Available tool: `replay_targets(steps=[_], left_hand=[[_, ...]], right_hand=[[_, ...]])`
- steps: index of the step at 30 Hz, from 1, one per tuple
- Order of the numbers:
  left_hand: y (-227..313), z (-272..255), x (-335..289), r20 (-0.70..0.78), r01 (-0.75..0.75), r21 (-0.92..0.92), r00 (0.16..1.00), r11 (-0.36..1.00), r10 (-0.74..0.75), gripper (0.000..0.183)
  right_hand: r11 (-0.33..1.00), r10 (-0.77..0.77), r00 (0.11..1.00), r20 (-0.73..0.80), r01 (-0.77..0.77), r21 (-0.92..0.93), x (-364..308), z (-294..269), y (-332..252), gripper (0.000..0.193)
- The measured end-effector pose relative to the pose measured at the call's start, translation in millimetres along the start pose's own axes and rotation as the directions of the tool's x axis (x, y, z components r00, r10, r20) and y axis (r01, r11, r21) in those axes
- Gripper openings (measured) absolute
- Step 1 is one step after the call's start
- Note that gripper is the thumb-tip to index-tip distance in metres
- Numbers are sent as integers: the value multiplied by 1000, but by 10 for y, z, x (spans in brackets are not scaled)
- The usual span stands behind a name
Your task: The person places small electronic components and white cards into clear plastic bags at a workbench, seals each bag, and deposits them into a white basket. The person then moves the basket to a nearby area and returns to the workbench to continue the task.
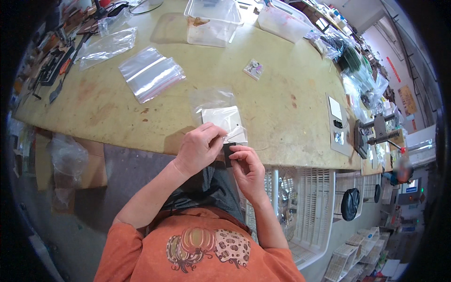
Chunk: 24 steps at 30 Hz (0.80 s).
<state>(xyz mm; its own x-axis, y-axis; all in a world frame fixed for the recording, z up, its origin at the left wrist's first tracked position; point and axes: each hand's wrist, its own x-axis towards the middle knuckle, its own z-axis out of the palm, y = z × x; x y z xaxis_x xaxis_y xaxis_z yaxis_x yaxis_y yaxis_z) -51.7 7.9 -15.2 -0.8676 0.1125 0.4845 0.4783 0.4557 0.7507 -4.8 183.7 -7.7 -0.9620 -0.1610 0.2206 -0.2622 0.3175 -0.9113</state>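
Far left, dark hand tools along the edge of the tabletop, with a loose clear bag near them
Next, a fanned stack of clear zip bags, flat and well apart from both hands
At the near edge, the left hand, fingers curled, fingertips drawn close together at the near part of a white packet; cannot tell if clamped on anything
Just right of those fingertips, a black piece, clamped between thumb and fingers of the right hand; lies to the left of that hand, right at the fingertips, on the near side of the white packet and seemingly partly past the tabletop's edge
Rightward from there, a thin cord; cannot tell where fastened, if at all
Could go wrong here: a drop over the edge, from a loosened right-hand pinch with so little tabletop beneath; a snag or tangle, from slack in the cord so near the fingers; a skewed white packet, from a brush of the left hand against slippery plastic
Beyond the hands, a small printed sachet, then a clear bin at the back
Toward the right end, a grey board under a white card, just beside a small hand press
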Motion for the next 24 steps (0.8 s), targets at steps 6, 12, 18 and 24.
replay_targets(steps=[6, 12, 18, 24], left_hand=[[200, 16, 21, -92, -91, -131, 993, 987, 79, 13], [209, 23, -23, -66, -25, -170, 998, 985, 14, 15], [264, 40, -63, -99, -48, -160, 995, 986, 32, 15], [257, 38, -36, -105, 23, -265, 993, 964, -53, 14]], right_hand=[[994, -95, 993, 72, 91, 59, 108, -17, -34, 23], [797, -362, 929, 81, 354, -490, 114, 54, 138, 29], [605, -465, 872, 153, 439, -664, 113, 75, 102, 31], [696, -566, 822, -56, 440, -568, 28, 184, 228, 33]])
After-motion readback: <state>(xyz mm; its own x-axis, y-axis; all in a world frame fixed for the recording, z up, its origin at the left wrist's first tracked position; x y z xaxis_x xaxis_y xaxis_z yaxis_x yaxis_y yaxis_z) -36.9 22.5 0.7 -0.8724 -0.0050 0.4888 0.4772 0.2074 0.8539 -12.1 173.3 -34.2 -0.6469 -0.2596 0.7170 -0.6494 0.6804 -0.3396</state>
